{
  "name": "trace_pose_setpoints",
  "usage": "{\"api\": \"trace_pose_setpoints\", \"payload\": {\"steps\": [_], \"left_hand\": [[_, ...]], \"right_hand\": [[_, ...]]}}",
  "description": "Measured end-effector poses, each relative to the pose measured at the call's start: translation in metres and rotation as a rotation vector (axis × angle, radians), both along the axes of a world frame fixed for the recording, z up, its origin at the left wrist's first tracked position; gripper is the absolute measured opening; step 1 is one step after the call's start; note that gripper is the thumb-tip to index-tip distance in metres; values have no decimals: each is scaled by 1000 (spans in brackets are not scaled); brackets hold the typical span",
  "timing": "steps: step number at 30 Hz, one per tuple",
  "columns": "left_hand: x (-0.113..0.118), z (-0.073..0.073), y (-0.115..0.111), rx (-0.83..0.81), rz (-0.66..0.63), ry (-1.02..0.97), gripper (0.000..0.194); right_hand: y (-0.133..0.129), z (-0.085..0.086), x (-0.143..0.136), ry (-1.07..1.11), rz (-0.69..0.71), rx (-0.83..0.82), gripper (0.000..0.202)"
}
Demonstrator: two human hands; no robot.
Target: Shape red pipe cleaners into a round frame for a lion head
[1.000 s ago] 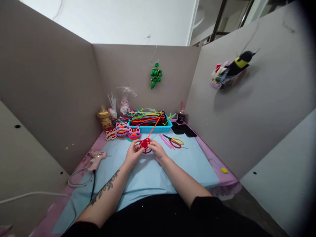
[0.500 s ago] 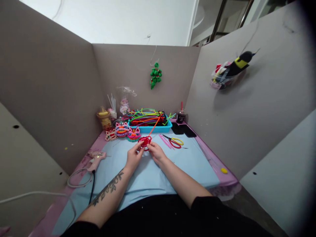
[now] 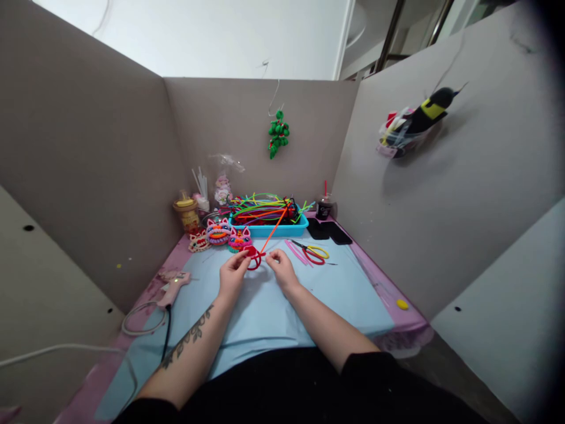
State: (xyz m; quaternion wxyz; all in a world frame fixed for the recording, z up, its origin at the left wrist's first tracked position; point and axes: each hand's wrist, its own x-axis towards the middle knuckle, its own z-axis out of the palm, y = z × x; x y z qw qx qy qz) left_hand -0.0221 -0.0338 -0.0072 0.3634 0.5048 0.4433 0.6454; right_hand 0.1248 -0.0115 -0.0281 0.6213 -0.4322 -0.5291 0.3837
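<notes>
Red looped craft piece [image 3: 251, 252] is held up over the worktop [image 3: 276, 318], between the 2 hands. The left hand [image 3: 232, 278] pinches its left edge; the right hand [image 3: 283, 272] has its fingertips drawn together just beside it, whether on a strand I cannot tell. Probably light, soft and bendable, it seems best pinched gently at the rim, sparing the loops.

We face a booth walled on three sides by plain taupe-grey panels: the left panel [image 3: 88, 147], the back panel [image 3: 220, 118] and the right panel [image 3: 424, 212]. Paler boards [image 3: 507, 294] angle in below both sides. Behind, we see a white wall [image 3: 220, 35], with a dark frame [image 3: 391, 32] at upper right. Light blue sheeting [image 3: 282, 330] over pink cloth [image 3: 399, 323] covers the tabletop [image 3: 348, 280]; dark floor [image 3: 463, 365] shows at lower right. Shadows fall softly.
</notes>
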Motion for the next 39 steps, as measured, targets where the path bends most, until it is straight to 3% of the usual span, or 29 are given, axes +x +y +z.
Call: {"api": "trace_pose_setpoints", "payload": {"steps": [3, 5, 8, 15, 18, 22, 25, 30, 33, 39], "left_hand": [[-2, 0, 3, -36, -19, -87, 38], [-3, 0, 5, -50, -41, -125, 39], [-4, -2, 7, -58, -54, -157, 39], [-6, -4, 9, -71, -48, -202, 38], [-6, -2, 9, -113, -36, -235, 42], [-7, 1, 10, -146, -37, -280, 44], [-7, 0, 10, -153, -65, -285, 43], [-8, -2, 11, -137, -137, -282, 41], [-8, -3, 11, -130, -114, -240, 39], [-9, -6, 11, -97, -97, -138, 38]], "right_hand": [[0, 2, 6, -206, -98, 98, 16], [0, 3, 8, -307, -47, 136, 21], [0, 2, 7, -373, 9, 153, 12], [5, -6, 6, -366, 8, 98, 18], [5, -8, 4, -397, 46, 93, 11], [1, -4, 4, -333, -1, 83, 8], [-1, 0, 6, -280, -75, 73, 18], [-1, 3, 8, -343, -44, 138, 9], [-2, 5, 10, -381, -74, 183, 8], [-6, 10, 10, -208, -71, 156, 6]]}}
